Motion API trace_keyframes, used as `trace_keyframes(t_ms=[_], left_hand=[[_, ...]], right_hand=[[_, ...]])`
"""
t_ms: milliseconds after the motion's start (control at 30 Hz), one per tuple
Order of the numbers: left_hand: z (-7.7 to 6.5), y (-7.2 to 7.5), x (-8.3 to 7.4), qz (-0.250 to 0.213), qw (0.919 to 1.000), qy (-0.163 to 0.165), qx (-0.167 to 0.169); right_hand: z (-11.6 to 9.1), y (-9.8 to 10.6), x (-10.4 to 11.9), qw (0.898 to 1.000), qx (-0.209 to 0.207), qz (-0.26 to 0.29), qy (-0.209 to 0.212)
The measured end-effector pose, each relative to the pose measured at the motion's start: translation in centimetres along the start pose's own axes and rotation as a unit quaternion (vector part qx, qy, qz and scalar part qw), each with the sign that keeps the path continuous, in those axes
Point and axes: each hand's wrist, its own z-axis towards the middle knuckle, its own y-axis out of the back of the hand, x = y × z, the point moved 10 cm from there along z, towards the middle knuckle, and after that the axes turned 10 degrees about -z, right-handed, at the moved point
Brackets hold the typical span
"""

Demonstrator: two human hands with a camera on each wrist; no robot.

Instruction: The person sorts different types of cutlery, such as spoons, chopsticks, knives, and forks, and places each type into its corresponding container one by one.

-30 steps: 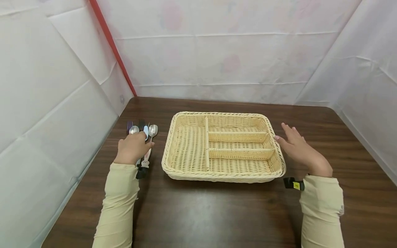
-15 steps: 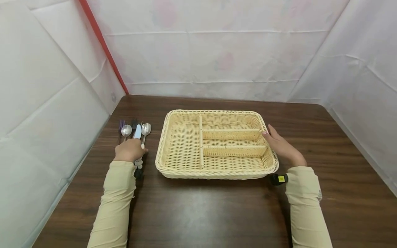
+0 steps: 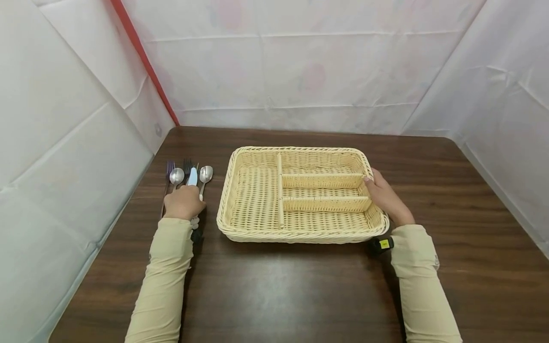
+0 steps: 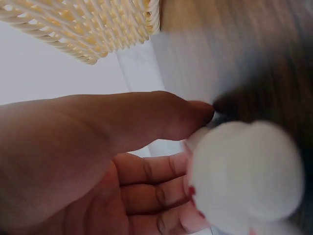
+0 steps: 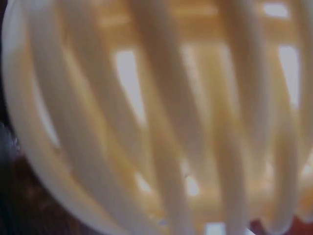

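Observation:
My left hand (image 3: 183,202) pinches the handle of the rightmost spoon (image 3: 206,174), left of a cream wicker basket (image 3: 300,235). In the left wrist view, thumb and fingers close on that handle, whose white rabbit-shaped end (image 4: 244,176) stands near the camera. Beside this spoon lie a second spoon (image 3: 177,176), a knife (image 3: 193,176), a purple-tined fork (image 3: 170,167) and a dark fork (image 3: 187,166); the hand hides part of them. My right hand (image 3: 388,197) grips the basket's right rim, thumb on top, fingers outside. Blurred wicker (image 5: 166,98) fills the right wrist view.
Dividers split the basket into one large left compartment and three narrower ones at right; a long divider (image 3: 280,190) runs front to back. The dark wooden table (image 3: 274,290) meets white sheeting (image 3: 300,71) at the back and sides.
My right hand has come in from the right and taken hold of the basket's rim. The left hand has lowered onto the cutlery, and its spoon sits slightly further from the other pieces.

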Motion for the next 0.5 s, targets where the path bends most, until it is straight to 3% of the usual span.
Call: trace_keyframes(t_ms=[333,500], left_hand=[[-0.2,0.6,-0.8,-0.030,0.9989,-0.031,-0.018],[-1.1,2.3,-1.6,-0.032,0.9977,-0.040,-0.043]], right_hand=[[-0.4,0.1,1.1,1.000,0.008,-0.010,-0.012],[0.1,0.0,0.0,1.000,0.005,-0.015,-0.012]])
